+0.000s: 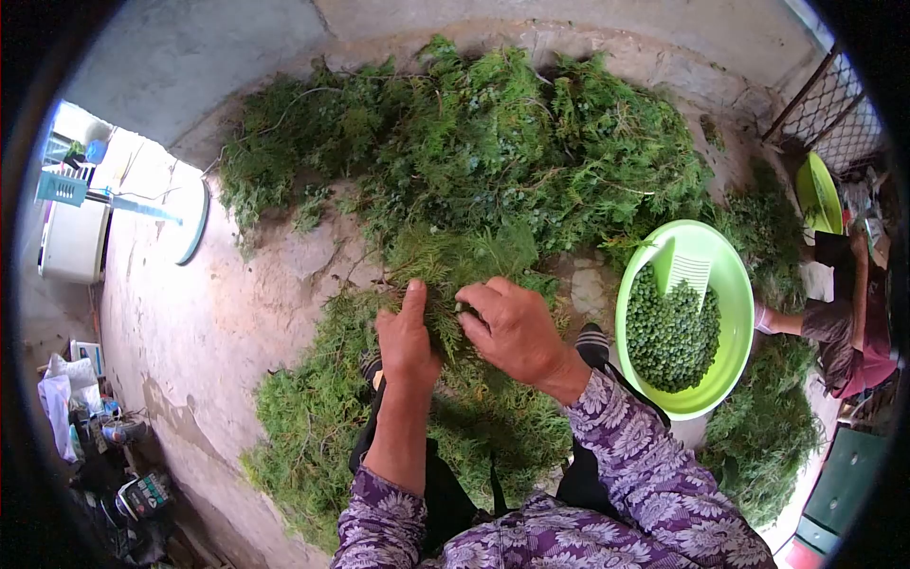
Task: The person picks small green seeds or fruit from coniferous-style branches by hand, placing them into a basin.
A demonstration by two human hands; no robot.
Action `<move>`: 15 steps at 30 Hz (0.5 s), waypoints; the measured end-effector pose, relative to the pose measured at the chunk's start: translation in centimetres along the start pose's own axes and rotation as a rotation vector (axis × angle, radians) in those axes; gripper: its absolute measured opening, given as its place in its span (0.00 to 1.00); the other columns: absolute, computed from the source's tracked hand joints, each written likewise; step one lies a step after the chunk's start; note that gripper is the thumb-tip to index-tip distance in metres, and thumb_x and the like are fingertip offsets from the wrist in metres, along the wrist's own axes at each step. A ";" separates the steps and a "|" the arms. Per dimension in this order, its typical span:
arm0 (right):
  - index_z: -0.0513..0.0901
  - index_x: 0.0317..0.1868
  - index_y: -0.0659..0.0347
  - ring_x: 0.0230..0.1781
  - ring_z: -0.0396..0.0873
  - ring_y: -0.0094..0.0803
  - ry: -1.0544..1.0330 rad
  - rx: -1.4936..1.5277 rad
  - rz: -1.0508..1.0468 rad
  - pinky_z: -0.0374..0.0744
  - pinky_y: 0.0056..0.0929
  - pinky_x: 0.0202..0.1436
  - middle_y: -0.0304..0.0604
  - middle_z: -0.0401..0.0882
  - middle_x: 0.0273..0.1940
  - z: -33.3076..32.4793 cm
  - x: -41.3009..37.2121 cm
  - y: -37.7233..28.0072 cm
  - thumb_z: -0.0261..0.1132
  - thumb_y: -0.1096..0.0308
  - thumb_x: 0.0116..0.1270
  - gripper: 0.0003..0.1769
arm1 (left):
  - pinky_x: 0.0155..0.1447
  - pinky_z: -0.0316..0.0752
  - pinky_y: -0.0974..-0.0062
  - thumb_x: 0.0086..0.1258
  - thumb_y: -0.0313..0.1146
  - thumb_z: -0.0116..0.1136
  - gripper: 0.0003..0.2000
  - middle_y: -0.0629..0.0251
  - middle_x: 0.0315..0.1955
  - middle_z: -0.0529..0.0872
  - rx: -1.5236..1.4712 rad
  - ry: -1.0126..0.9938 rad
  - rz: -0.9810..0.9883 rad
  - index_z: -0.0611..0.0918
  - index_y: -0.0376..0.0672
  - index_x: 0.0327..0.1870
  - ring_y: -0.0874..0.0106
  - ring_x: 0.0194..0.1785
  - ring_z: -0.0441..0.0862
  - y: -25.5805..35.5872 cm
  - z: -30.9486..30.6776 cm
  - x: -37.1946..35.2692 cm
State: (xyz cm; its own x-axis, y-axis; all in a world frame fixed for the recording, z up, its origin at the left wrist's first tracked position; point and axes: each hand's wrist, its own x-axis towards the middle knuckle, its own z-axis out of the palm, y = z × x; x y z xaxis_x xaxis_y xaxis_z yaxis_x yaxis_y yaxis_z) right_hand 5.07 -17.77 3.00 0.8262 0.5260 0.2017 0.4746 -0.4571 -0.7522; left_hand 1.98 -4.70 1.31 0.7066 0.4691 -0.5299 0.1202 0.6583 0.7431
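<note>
My left hand [408, 337] grips a green leafy sprig [453, 275], thumb raised along it. My right hand [512, 327] pinches the same sprig from the right, fingers curled on the foliage. Both hands are over a loose heap of green cuttings [313, 427] on my lap and the ground. A big pile of the same branches [493, 142] lies beyond the hands. To the right stands a lime green basin [725, 266] holding small green berries [668, 332] and a pale green scoop [689, 270].
Another person [844, 322] sits at the right edge, reaching toward the basin. A second green basin [817, 194] and a wire fence [839, 104] are behind them. A white appliance [71, 237] and clutter [114, 455] stand at the left on the concrete floor.
</note>
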 end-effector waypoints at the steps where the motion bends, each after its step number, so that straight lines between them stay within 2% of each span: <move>1: 0.72 0.36 0.61 0.27 0.73 0.48 0.026 -0.007 -0.018 0.72 0.40 0.27 0.50 0.73 0.30 0.1 0.0 0.0 0.60 0.71 0.50 0.11 | 0.30 0.74 0.71 0.60 0.32 0.55 0.09 0.62 0.28 0.79 0.000 0.017 -0.005 0.75 0.35 0.35 0.70 0.28 0.78 -0.1 -0.1 0.0; 3: 0.73 0.34 0.62 0.25 0.73 0.49 0.050 -0.013 -0.037 0.72 0.40 0.26 0.50 0.73 0.28 0.1 0.0 -0.2 0.59 0.71 0.50 0.09 | 0.30 0.74 0.71 0.61 0.31 0.55 0.08 0.62 0.28 0.79 0.006 0.001 -0.004 0.75 0.35 0.35 0.70 0.28 0.78 -0.1 -0.1 -0.1; 5: 0.75 0.34 0.64 0.19 0.71 0.31 -0.045 0.112 0.099 0.70 0.27 0.23 0.42 0.70 0.19 -0.2 0.1 -0.5 0.59 0.73 0.51 0.09 | 0.30 0.74 0.71 0.61 0.31 0.55 0.08 0.62 0.28 0.79 0.013 -0.017 0.000 0.75 0.35 0.35 0.70 0.28 0.78 0.2 0.3 -0.5; 6: 0.75 0.34 0.64 0.19 0.71 0.31 -0.046 0.113 0.097 0.70 0.27 0.23 0.42 0.70 0.19 -0.2 0.2 -0.4 0.59 0.73 0.51 0.09 | 0.31 0.74 0.71 0.61 0.31 0.54 0.08 0.62 0.27 0.79 0.005 0.028 0.011 0.75 0.36 0.34 0.70 0.28 0.78 0.5 0.8 -0.9; 8: 0.75 0.32 0.65 0.18 0.69 0.23 -0.311 0.721 0.284 0.67 0.21 0.20 0.35 0.70 0.17 -0.5 0.1 0.1 0.57 0.73 0.51 0.07 | 0.31 0.74 0.71 0.62 0.32 0.54 0.07 0.62 0.27 0.79 -0.003 0.073 0.023 0.75 0.36 0.33 0.71 0.28 0.78 0.9 0.6 -0.7; 9: 0.75 0.32 0.65 0.18 0.69 0.23 -0.313 0.721 0.284 0.67 0.21 0.20 0.35 0.70 0.17 -1.0 -0.1 0.2 0.57 0.73 0.51 0.07 | 0.30 0.73 0.72 0.62 0.33 0.54 0.08 0.62 0.26 0.79 0.010 0.018 -0.012 0.75 0.36 0.33 0.71 0.28 0.77 1.3 -0.3 0.0; 11: 0.74 0.33 0.62 0.19 0.68 0.16 -0.591 1.332 0.529 0.65 0.15 0.19 0.34 0.73 0.23 -2.2 -0.6 0.0 0.55 0.72 0.54 0.06 | 0.30 0.72 0.72 0.62 0.33 0.53 0.09 0.62 0.26 0.78 0.021 -0.031 -0.046 0.74 0.35 0.33 0.72 0.28 0.77 1.4 -1.4 1.0; 13: 0.73 0.35 0.63 0.19 0.68 0.15 -0.536 1.434 0.540 0.64 0.13 0.19 0.35 0.74 0.25 -2.6 -0.7 -0.9 0.55 0.72 0.55 0.07 | 0.26 0.70 0.72 0.62 0.33 0.53 0.08 0.65 0.21 0.78 -0.069 -0.006 -0.085 0.76 0.37 0.29 0.72 0.23 0.75 1.1 -2.0 1.7; 15: 0.73 0.37 0.63 0.19 0.68 0.15 -0.474 1.535 0.550 0.64 0.11 0.19 0.36 0.75 0.27 -2.6 -0.7 -0.9 0.55 0.72 0.55 0.09 | 0.26 0.69 0.73 0.62 0.33 0.53 0.07 0.65 0.24 0.78 -0.081 0.000 -0.078 0.75 0.38 0.32 0.72 0.23 0.74 0.8 -2.5 1.9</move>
State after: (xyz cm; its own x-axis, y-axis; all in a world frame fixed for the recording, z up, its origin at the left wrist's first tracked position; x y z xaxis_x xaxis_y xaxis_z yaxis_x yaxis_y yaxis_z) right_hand 4.85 -19.60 5.19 0.4896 0.8359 -0.2481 -0.7598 0.2695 -0.5916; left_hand 1.71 -1.80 -0.07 0.6975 0.4147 -0.5844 0.1176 0.7382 0.6642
